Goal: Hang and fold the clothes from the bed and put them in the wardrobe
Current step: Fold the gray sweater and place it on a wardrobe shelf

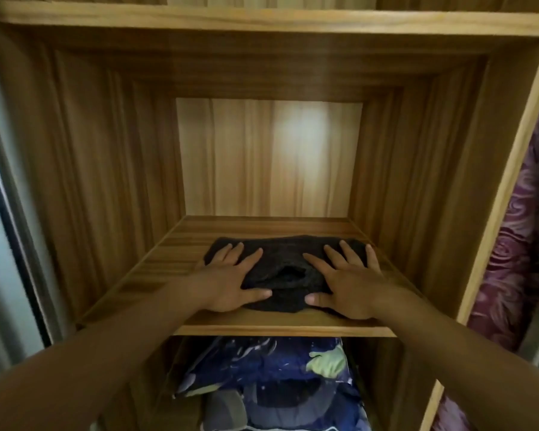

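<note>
Both hands lie flat with fingers straight and spread, gripping nothing: the left hand [231,283] presses on the left part of a folded dark grey knitted garment [288,259], and the right hand [347,286] presses on its right part. The thumbs point toward each other along the garment's near edge, a little apart. Both bare forearms reach in from the lower corners of the view.

Around them stands a tall wardrobe of striped light-brown wood-grain board [106,150], its open compartment filling most of the view, with a bright patch of light on the back panel. A grey door panel with a dark edge [3,219] runs down the left side, and a purple cloth with a swirling pattern [514,244] hangs just beside the wardrobe's right wall. The wooden shelf [165,265] that forms the compartment's floor carries the garment, which sits toward the front and middle, its right end near the side wall. Below the shelf, in the lower compartment, lies a bundle of dark blue patterned fabric with pale green patches [262,371].
</note>
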